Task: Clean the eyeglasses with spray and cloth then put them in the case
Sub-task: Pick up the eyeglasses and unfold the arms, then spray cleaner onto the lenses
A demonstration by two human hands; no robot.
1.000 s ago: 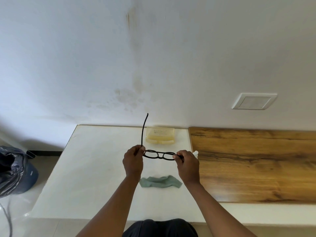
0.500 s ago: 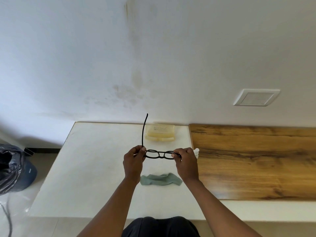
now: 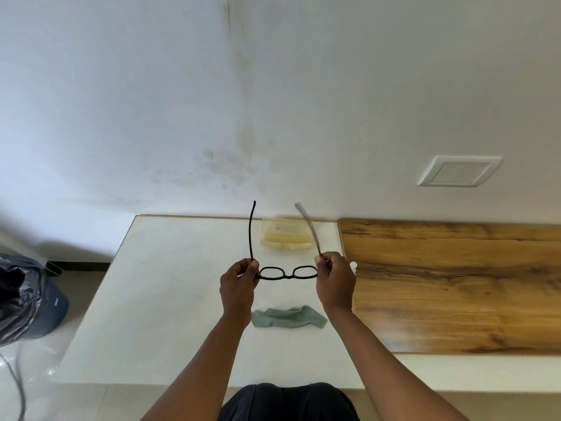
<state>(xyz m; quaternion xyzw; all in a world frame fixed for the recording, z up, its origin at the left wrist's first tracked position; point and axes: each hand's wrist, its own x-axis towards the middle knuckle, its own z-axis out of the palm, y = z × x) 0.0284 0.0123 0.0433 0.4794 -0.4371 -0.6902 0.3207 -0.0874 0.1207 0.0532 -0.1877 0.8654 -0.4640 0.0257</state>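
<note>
At the far left a dark bag (image 3: 18,299) sits on the floor beside the bench (image 3: 170,299), and a thin cable (image 3: 16,387) trails across the floor near the bottom corner. The bench has a white top on its left part and a wood panel (image 3: 455,284) on its right.

The left hand (image 3: 238,288) is raised over the white top. Its grip is closed: thumb and curled fingers pinch the left end of the glasses (image 3: 287,272), at the hinge. From that hand the left temple (image 3: 251,230) stands up and away from the person, sharp and dark against the wall (image 3: 273,101).

The glasses are black-framed and held in the air between the two hands, above the bench, with both lens rims in plain view and the bridge midway.

Below them, nearer the person, a grey-green cloth (image 3: 288,317) lies crumpled on the white top, between the two forearms. Beyond the glasses, against the wall, a pale yellow case (image 3: 285,237) lies open on the bench, well apart from the glasses.

The right hand (image 3: 335,282) pinches the right end of the frame, its grip likewise closed with fingers curled round the hinge. The right temple (image 3: 308,227) rises from it, blurred and grey, slanting up to the left across the case.

A small white thing (image 3: 353,265) peeps out just behind the right hand, at the seam of the white top and the wood; what it is cannot be told.

On the wall at the right is a white plate (image 3: 458,171).
</note>
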